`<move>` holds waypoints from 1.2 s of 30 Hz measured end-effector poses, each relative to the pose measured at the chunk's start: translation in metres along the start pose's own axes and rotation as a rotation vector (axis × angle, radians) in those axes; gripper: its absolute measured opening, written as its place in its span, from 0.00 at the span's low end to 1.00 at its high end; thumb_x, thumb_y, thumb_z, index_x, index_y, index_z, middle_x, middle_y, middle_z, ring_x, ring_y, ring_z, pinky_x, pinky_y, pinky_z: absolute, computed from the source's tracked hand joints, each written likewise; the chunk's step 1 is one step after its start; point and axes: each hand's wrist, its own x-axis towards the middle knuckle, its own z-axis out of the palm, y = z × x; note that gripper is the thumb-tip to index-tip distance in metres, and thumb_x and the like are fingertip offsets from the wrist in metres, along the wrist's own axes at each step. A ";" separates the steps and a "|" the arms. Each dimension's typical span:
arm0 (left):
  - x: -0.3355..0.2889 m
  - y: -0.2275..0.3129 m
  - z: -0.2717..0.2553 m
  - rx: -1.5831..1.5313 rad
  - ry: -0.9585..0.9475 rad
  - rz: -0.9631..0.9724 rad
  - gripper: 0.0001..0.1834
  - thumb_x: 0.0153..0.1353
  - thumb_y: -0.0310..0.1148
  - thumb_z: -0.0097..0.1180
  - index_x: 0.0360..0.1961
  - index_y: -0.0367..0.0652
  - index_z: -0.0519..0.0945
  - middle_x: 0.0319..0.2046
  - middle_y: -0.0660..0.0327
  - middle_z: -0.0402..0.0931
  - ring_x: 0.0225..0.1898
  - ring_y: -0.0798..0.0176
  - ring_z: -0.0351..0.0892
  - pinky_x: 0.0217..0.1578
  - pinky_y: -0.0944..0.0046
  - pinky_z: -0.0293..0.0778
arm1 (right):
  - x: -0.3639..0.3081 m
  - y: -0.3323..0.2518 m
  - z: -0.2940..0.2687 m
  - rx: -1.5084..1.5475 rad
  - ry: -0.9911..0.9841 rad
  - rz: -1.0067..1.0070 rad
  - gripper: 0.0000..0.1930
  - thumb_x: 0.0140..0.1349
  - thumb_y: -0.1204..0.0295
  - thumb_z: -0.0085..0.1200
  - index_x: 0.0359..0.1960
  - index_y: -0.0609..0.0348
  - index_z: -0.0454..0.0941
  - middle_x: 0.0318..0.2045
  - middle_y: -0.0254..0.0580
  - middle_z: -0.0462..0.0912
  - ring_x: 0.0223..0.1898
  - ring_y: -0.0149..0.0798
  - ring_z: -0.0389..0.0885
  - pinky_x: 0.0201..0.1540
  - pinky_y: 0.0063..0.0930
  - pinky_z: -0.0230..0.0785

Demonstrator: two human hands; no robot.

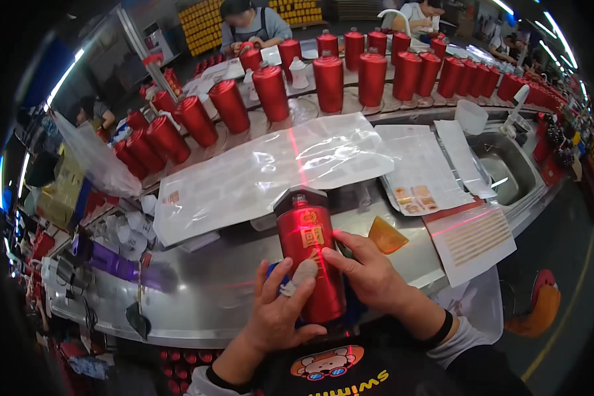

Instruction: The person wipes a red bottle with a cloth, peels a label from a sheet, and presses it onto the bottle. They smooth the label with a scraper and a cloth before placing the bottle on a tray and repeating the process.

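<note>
A red metallic bottle with gold characters lies tilted in front of me, its dark neck pointing away and resting on a dark stand. On its left side is my left hand, fingers spread; a pale finger cot covers one fingertip, which presses on the bottle's front. The left thumb touches the bottle low down. My right hand is at the bottle's right edge, thumb tip on the characters and forefinger against the side, its other fingers mostly hidden. A red laser line runs down over the bottle.
Many red bottles line the curved conveyor. Clear film covers the bench. Right of it are transfer sheets, a gold-striped sheet, an orange scraper and a sink. A co-worker sits beyond the conveyor.
</note>
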 end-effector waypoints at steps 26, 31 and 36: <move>0.044 -0.029 0.023 -0.821 0.140 -0.673 0.49 0.58 0.42 0.63 0.70 0.29 0.48 0.63 0.42 0.60 0.64 0.51 0.62 0.62 0.56 0.62 | 0.047 0.040 -0.037 0.747 -0.067 0.709 0.13 0.62 0.70 0.56 0.47 0.62 0.74 0.34 0.37 0.81 0.36 0.25 0.78 0.40 0.22 0.72; 0.036 -0.039 0.027 -0.945 0.177 -0.628 0.46 0.61 0.39 0.60 0.70 0.31 0.47 0.64 0.45 0.58 0.65 0.53 0.61 0.64 0.56 0.59 | 0.072 0.041 -0.034 0.827 -0.242 0.721 0.12 0.63 0.69 0.55 0.45 0.62 0.75 0.33 0.36 0.80 0.36 0.25 0.77 0.39 0.23 0.71; 0.037 -0.059 0.025 -0.840 0.236 -0.586 0.33 0.65 0.35 0.55 0.66 0.30 0.59 0.62 0.49 0.61 0.63 0.56 0.64 0.65 0.59 0.56 | 0.083 0.043 -0.024 0.828 -0.272 0.699 0.12 0.63 0.70 0.55 0.46 0.61 0.75 0.35 0.36 0.80 0.38 0.25 0.76 0.41 0.22 0.70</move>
